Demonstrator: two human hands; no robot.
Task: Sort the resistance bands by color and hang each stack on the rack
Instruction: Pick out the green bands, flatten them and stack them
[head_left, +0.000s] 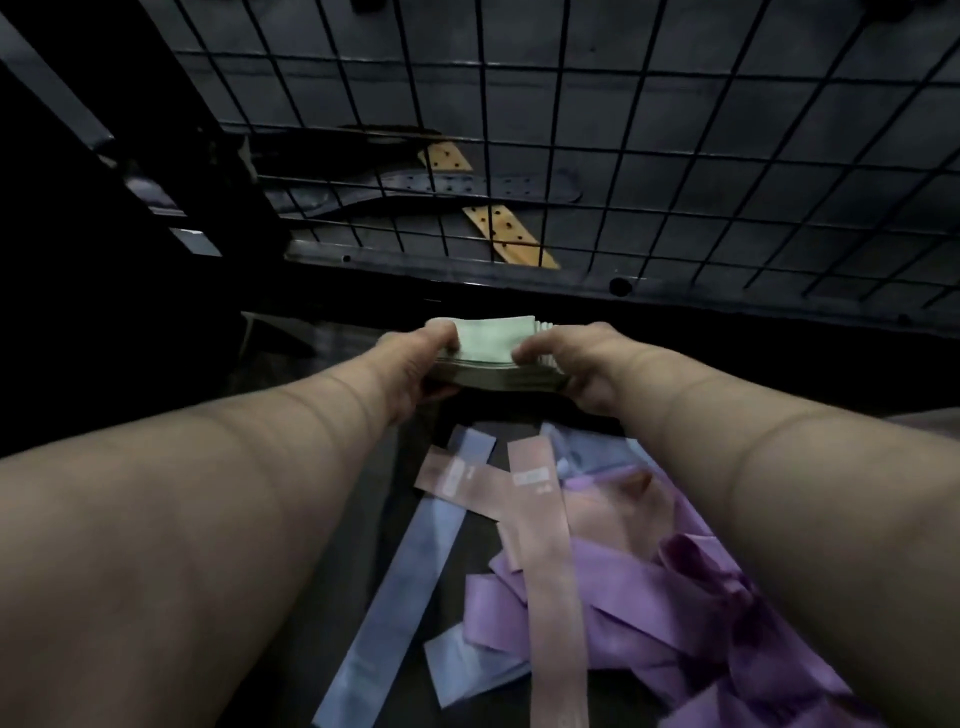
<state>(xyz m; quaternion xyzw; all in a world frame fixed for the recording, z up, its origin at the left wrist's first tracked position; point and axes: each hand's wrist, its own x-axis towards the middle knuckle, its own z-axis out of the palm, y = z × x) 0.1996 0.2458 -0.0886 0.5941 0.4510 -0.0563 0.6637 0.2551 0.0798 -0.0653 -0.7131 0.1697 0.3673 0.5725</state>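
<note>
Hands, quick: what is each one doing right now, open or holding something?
Left hand: closed, gripping the left end of the green band stack.
Right hand: closed, gripping the right end of the same stack.

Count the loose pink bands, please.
2. The slanted pink band crosses the blue band; the long pink band lies over the purple pile. More may hide underneath.

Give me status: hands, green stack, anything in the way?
Left hand and right hand both grip the green stack. Pink bands, blue bands, purple bands loose below. Wire grid ahead, nothing visibly blocking it.
</note>
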